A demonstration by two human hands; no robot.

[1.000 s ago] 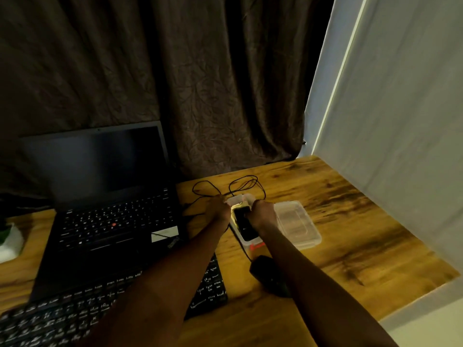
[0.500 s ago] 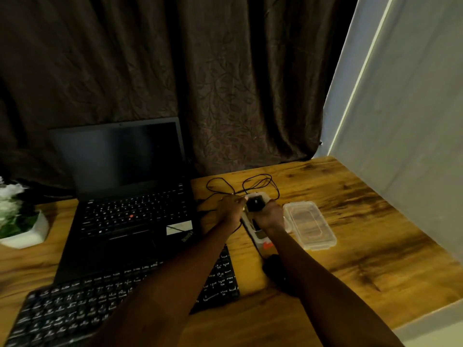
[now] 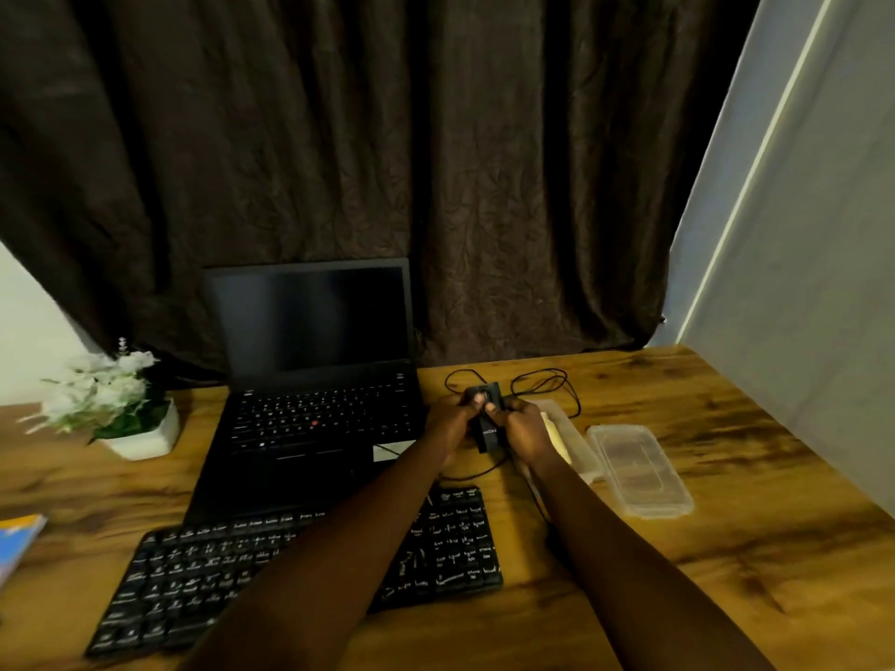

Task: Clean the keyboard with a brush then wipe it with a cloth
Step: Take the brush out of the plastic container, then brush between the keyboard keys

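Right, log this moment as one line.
phase: pre-brushing | left hand, right hand: grip small black object | black external keyboard: no hand on it | clear plastic lid: on wooden desk

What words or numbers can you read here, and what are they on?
No text reads clearly.
Keyboard keys: white marks, too blurred.
Laptop keys: too small.
Laptop's white sticker: blurred.
Small black device held by left hand and right hand: pale mark, too small.
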